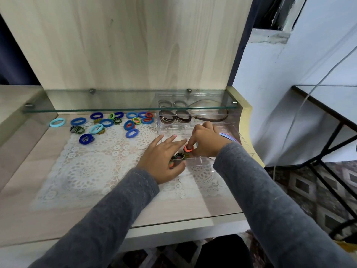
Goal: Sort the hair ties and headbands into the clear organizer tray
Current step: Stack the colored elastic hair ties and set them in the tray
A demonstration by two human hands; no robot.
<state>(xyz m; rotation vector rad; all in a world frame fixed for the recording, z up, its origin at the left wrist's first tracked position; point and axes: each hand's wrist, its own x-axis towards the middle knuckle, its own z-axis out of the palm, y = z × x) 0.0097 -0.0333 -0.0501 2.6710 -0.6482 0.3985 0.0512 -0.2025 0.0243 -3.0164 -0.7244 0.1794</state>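
Note:
The clear organizer tray [201, 126] sits at the right of the table. My right hand [207, 141] pinches an orange hair tie [189, 148] over a front compartment, where dark green ties [179, 156] lie. My left hand [164, 160] rests at the tray's front left corner with fingers stretched out, and its thumb holds a small stack of coloured ties [171, 164] against the palm. Brown ties [183, 118] and a brown headband [212, 117] fill the back compartments. Several loose blue, teal and green ties [106, 122] lie scattered to the left on the lace mat [90, 171].
A glass shelf [129, 109] juts out low over the back of the table and the tray's rear. A light blue headband [228, 136] shows behind my right wrist. The table's right edge [249, 132] is close to the tray. A wooden panel rises behind.

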